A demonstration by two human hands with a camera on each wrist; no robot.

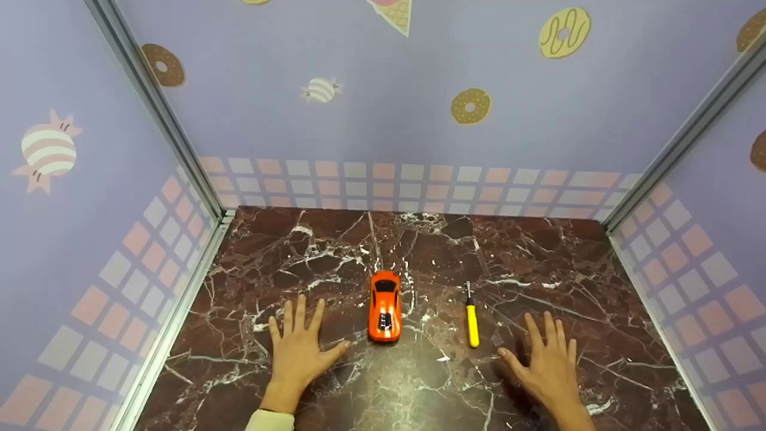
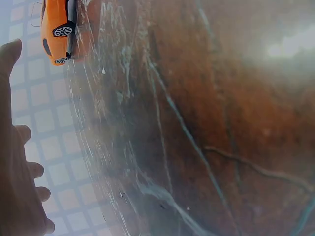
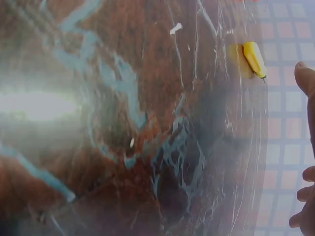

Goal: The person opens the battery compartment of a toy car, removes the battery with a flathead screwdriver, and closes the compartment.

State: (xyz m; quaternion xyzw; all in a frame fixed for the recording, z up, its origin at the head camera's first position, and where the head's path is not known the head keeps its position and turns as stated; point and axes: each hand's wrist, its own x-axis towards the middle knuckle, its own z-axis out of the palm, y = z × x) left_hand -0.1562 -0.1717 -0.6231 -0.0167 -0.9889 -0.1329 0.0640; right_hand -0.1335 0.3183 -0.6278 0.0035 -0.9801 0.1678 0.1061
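Note:
An orange toy car (image 1: 384,306) with a black windscreen and dark wheels stands near the middle of the marbled tabletop. To its right lies a screwdriver (image 1: 471,317) with a yellow handle and a thin metal shaft pointing away from me. My left hand (image 1: 299,350), fingers spread, is left of the car and apart from it. Right of the screwdriver is my right hand (image 1: 546,359), also spread and holding nothing. The left wrist view shows the car (image 2: 58,29) beyond the thumb; in the right wrist view only the screwdriver's yellow handle (image 3: 254,58) shows clearly.
Purple panels with printed sweets and pink-and-white squares enclose the dark red marbled table (image 1: 419,251) at the back (image 1: 383,131), left and right. Metal rails (image 1: 173,131) run along the corners. A small white scrap (image 1: 443,358) lies below the screwdriver.

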